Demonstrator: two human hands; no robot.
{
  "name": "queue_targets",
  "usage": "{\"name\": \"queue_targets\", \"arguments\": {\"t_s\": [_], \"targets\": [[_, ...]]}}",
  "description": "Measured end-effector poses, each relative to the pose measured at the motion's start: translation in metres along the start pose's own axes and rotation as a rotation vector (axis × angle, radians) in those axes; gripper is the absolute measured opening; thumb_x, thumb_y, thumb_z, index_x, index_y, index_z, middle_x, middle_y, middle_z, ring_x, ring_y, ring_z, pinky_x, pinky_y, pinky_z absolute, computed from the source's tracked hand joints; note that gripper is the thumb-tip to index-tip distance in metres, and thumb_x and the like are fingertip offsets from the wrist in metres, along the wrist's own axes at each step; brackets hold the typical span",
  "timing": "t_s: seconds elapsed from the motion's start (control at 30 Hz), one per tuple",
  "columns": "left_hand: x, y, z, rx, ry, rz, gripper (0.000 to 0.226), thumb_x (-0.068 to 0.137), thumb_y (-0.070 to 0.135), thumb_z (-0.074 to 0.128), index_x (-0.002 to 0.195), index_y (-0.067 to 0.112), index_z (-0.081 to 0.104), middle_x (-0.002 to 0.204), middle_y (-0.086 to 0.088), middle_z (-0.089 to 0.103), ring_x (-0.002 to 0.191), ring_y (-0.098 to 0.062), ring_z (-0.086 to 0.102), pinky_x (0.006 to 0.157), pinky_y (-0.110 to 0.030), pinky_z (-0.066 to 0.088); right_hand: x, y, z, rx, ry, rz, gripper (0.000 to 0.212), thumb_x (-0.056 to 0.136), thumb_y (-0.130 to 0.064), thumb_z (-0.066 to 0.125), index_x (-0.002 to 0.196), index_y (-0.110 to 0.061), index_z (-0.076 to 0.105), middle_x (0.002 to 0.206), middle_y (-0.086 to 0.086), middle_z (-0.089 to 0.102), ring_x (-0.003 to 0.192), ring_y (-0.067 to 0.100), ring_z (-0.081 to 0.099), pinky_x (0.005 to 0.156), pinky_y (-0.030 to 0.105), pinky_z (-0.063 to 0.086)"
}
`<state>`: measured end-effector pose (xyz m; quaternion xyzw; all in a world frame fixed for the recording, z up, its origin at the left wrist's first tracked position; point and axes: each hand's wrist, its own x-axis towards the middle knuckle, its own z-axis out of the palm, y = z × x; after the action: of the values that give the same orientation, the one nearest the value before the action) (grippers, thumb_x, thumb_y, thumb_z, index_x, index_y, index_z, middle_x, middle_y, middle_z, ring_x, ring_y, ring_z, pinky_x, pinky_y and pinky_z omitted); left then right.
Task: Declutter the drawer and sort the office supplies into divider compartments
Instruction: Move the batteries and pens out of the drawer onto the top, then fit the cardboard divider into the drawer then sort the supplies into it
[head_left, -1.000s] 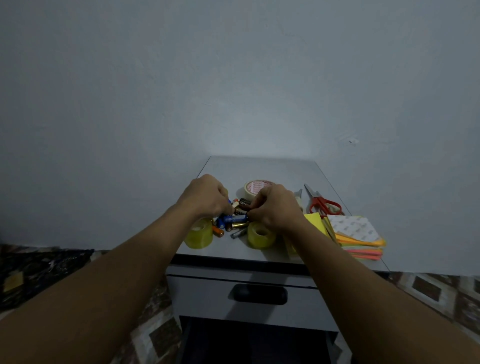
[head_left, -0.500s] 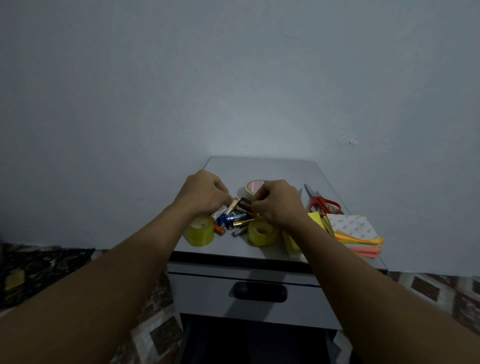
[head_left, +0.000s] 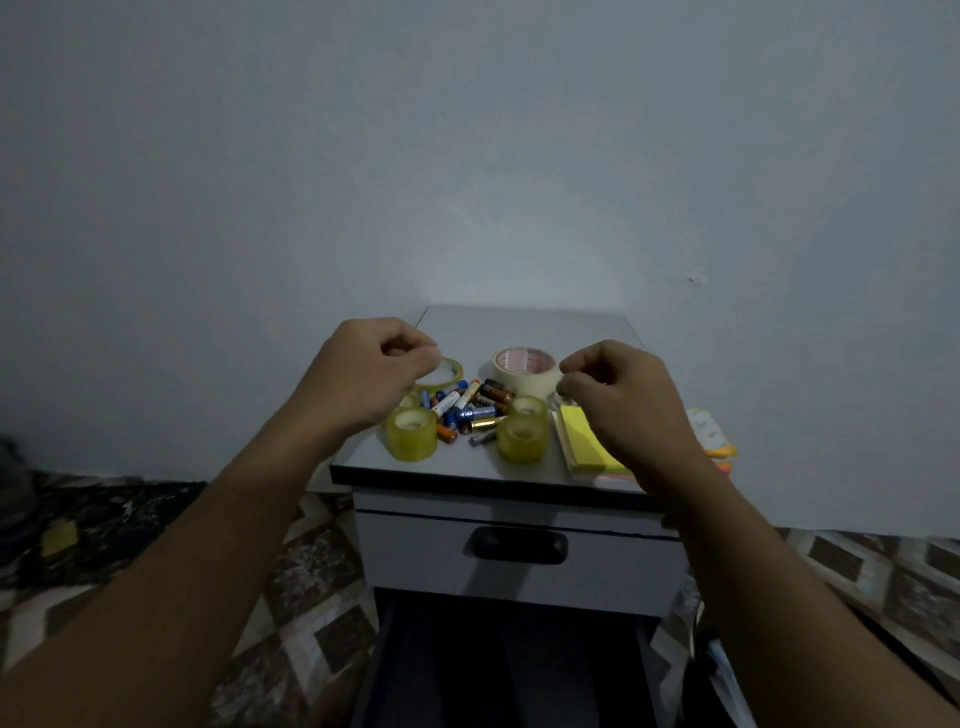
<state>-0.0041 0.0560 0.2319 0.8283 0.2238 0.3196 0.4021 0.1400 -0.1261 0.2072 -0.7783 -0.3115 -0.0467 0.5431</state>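
Multicoloured batteries (head_left: 462, 410) lie between left fingers (head_left: 415, 356) and right fingers (head_left: 574, 385).

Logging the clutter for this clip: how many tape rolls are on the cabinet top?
5: masking roll at the back; thin ring by the left hand; yellowish roll front left; front-centre roll; rear-centre roll just behind it. More may be hidden.
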Motion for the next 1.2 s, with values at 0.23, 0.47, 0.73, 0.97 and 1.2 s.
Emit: {"name": "queue_targets", "arguments": {"t_s": [0.23,0.47,0.73,0.97,1.2], "targets": [[-0.104,-0.033,0.024,-0.2,-0.097,-0.277,0.011,0.092,0.027,0.069,0.085,0.02,0.076,0.074,0.007,0.069,0.07,-0.011,0.06,0.067,-0.026,0.044,-0.119,0.034,-0.01,0.222,-0.057,0.366,0.005,0.09,-0.012,0.064,0.088,-0.016,0.068,0.082,0.006,0.068,0.068,0.013,0.056,0.058,0.027,0.045],[-0.216,-0.079,0.076,-0.288,-0.292,-0.76,0.018,0.097,0.05,0.054,0.097,0.035,0.065,0.103,0.015,0.062,0.092,0.0,0.055,0.073,-0.026,0.043,-0.234,0.092,0.018,0.331,-0.099,0.95,0.016,0.09,-0.029,0.066,0.095,-0.013,0.066,0.079,0.003,0.061,0.076,0.02,0.055,0.065,0.033,0.039],[-0.259,-0.113,0.107,-0.352,-0.186,-1.029,0.036,0.101,0.048,0.047,0.116,0.02,0.063,0.111,0.003,0.057,0.095,-0.016,0.052,0.085,-0.032,0.037,-0.283,0.11,0.033,0.467,0.073,1.276,0.022,0.091,-0.027,0.059,0.098,-0.01,0.071,0.092,0.01,0.072,0.085,0.029,0.065,0.068,0.034,0.047],[-0.271,-0.12,0.115,-0.31,-0.144,-1.057,0.049,0.101,0.046,0.049,0.136,0.012,0.057,0.132,-0.008,0.055,0.103,-0.022,0.05,0.082,-0.032,0.04,-0.292,0.115,0.041,0.432,0.172,1.224,0.022,0.087,-0.027,0.06,0.098,-0.013,0.072,0.096,0.008,0.07,0.091,0.027,0.063,0.074,0.037,0.049],[-0.267,-0.122,0.123,-0.353,-0.027,-1.015,0.035,0.096,0.047,0.054,0.113,0.019,0.067,0.109,-0.001,0.061,0.1,-0.022,0.057,0.087,-0.037,0.046,-0.283,0.117,0.049,0.4,0.2,1.157,0.014,0.091,-0.024,0.061,0.093,-0.014,0.069,0.092,0.009,0.068,0.087,0.027,0.062,0.075,0.037,0.048]]}}
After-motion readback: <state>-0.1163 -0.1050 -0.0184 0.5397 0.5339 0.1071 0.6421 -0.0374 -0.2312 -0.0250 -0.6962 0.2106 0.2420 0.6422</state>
